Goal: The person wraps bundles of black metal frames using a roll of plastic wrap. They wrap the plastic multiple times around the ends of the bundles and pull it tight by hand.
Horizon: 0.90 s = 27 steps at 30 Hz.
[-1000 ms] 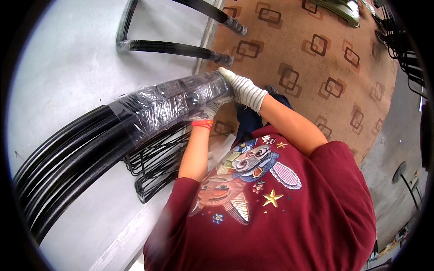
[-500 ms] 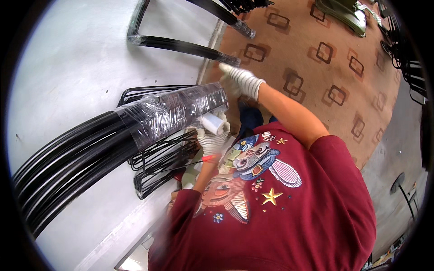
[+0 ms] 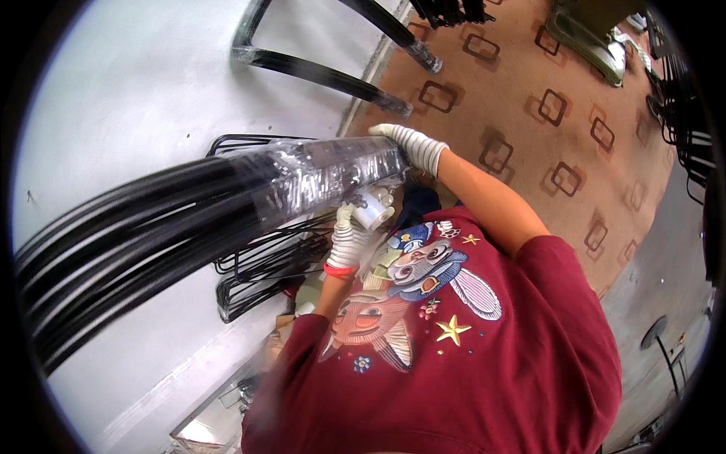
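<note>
Single view here: head-worn fisheye, the left one of a side-by-side pair, aimed down. It's close enough that the maroon shirt (image 3: pixel 522 356) fills the lower middle, with the hands (image 3: pixel 420 148) near center and straight edges bending toward the rim.

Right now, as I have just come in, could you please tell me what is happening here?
Someone's gloved hands are busy at a bundle of black bars. The left hand holds a roll of clear film just beneath the bundle's wrapped end. The right hand is at that end, its exact grip unclear. Clear wrapping covers this stretch, while the bars further left show bare. Another black frame bundle, its ends wrapped too, is in the upper view.
</note>
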Tool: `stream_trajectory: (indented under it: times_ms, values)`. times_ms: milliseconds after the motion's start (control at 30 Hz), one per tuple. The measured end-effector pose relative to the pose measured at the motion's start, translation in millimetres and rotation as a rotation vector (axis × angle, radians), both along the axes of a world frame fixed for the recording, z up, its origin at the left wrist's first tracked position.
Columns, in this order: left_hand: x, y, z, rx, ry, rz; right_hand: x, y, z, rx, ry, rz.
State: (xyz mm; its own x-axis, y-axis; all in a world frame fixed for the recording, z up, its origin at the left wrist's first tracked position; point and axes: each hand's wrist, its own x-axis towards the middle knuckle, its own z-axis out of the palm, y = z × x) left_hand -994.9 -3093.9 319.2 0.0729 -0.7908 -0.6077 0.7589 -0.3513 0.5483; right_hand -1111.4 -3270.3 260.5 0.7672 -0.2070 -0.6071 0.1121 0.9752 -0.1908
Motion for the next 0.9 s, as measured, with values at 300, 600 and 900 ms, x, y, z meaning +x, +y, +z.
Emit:
stream_trajectory:
  times_ms: [300,600,900]
  values:
    - [9,5,-7,-0.026,-0.012,0.083,50,-23,-47,0.153,-0.525,0.237]
    - [-1,-12,-37,-0.144,0.201,0.335,27,-75,-42,-0.797,0.114,0.203]
    - [-7,-7,-33,-0.203,0.009,0.292,42,-76,46,-0.802,-0.028,0.558]
